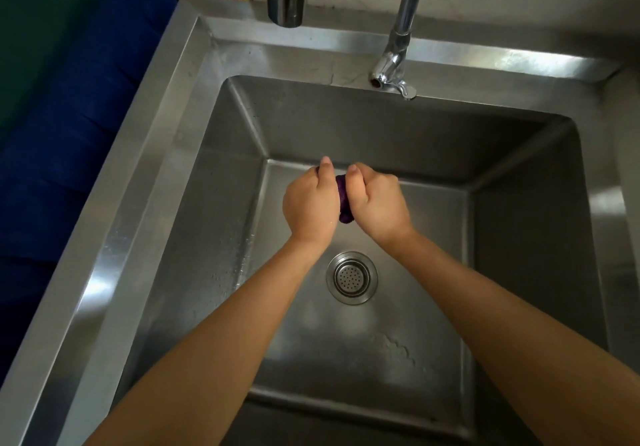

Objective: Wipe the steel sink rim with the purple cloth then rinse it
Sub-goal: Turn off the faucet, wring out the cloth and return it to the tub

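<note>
Steel sink: basin holds a perforated drain strainer and scattered water droplets. Above the basin floor, left hand and right hand both grip the bunched purple cloth, fingers curled tightly round it.

Purple cloth mostly hidden by hands.

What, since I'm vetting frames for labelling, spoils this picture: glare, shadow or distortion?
Head view: bright glare patches on the steel sink rim at left and back; the purple cloth is dark, mostly hidden between left hand and right hand; wide-angle splays the rim edges; detail slightly soft.
</note>
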`<action>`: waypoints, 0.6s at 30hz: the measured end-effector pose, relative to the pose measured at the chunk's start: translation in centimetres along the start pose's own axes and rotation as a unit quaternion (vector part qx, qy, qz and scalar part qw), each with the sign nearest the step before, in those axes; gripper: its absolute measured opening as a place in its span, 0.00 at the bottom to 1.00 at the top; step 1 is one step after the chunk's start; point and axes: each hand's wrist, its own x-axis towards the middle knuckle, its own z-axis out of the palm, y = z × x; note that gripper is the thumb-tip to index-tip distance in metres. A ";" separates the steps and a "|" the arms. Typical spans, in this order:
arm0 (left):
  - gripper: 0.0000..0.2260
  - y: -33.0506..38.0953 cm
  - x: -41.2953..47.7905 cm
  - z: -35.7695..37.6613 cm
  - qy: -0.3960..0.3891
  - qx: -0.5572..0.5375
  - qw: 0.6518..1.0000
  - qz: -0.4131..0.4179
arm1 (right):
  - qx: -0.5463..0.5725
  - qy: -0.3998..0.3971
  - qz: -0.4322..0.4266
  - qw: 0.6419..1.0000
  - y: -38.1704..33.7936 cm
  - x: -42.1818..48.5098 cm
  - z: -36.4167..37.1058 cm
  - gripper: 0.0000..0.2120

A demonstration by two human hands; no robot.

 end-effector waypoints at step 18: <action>0.20 2.1 0.3 0.9 -0.035 0.035 0.993 0.105 | 0.147 0.091 0.136 0.976 -0.2 -0.6 -1.1 0.13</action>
